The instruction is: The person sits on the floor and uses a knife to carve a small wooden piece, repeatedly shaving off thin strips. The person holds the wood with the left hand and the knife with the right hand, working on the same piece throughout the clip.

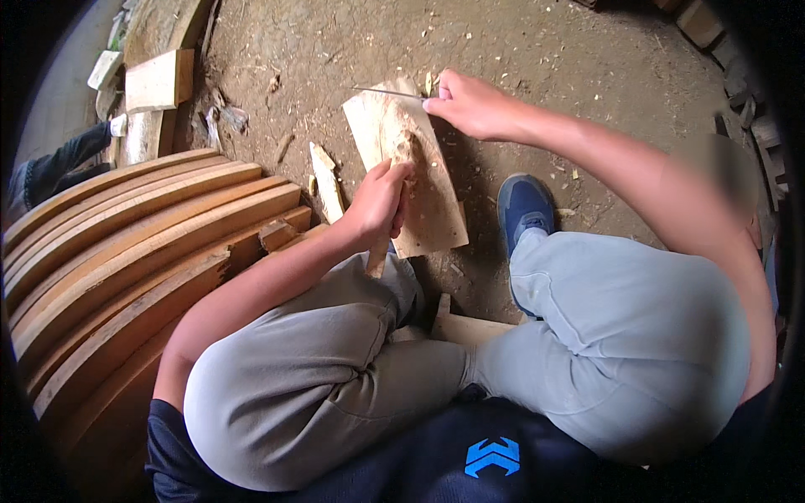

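Note:
My left hand (381, 199) is closed around a rough strip of wood (376, 261), whose lower end sticks out below the fist. Its upper end leans over a pale wooden board (438, 220) lying on the ground before me. Beyond it, my right hand (471, 104) grips a knife, its handle hidden in the fist. The thin dark blade (381, 91) is seen nearly edge-on, pointing left across the far end of the board. Pale wood shavings (387, 126) cover that end, around the strip's tip.
Stacked long planks (151, 226) fill the left side, close to my left forearm. A split wood piece (327, 180) lies between them and the board. Wood chips dot the dirt floor (587, 75). My blue shoe (526, 210) is right of the board. Another person's leg (59, 163) shows far left.

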A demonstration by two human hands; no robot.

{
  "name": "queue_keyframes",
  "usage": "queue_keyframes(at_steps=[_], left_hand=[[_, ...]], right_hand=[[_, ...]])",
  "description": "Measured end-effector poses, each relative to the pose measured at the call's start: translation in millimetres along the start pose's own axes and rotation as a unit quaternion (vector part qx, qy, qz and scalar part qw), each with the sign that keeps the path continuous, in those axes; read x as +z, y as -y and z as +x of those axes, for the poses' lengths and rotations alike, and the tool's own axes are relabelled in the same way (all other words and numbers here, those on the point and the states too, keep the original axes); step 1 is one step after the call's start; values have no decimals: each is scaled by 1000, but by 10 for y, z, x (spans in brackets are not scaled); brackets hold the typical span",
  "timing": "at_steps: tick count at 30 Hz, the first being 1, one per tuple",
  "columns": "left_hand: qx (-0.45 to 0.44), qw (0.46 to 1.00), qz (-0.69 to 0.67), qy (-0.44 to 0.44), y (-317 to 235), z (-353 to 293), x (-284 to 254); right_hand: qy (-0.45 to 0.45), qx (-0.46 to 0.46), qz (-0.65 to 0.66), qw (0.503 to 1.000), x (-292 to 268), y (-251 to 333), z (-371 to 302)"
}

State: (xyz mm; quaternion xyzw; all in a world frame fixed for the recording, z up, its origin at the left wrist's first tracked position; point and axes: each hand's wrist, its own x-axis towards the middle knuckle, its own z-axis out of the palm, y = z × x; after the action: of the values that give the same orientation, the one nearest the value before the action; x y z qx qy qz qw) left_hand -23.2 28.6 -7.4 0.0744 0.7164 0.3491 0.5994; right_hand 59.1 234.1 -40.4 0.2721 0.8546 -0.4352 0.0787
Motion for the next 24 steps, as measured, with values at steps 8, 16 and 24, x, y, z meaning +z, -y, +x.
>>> queue_keyframes(at_steps=[8, 16, 24], left_hand=[[2, 999, -52, 9, 13, -54, 68], [-26, 996, -89, 13, -5, 3, 99], [-14, 997, -73, 35, 21, 20, 6]], right_hand=[[131, -48, -91, 986, -222, 92, -384], [169, -47, -79, 981, -204, -54, -487], [192, -41, -79, 977, -228, -96, -480]])
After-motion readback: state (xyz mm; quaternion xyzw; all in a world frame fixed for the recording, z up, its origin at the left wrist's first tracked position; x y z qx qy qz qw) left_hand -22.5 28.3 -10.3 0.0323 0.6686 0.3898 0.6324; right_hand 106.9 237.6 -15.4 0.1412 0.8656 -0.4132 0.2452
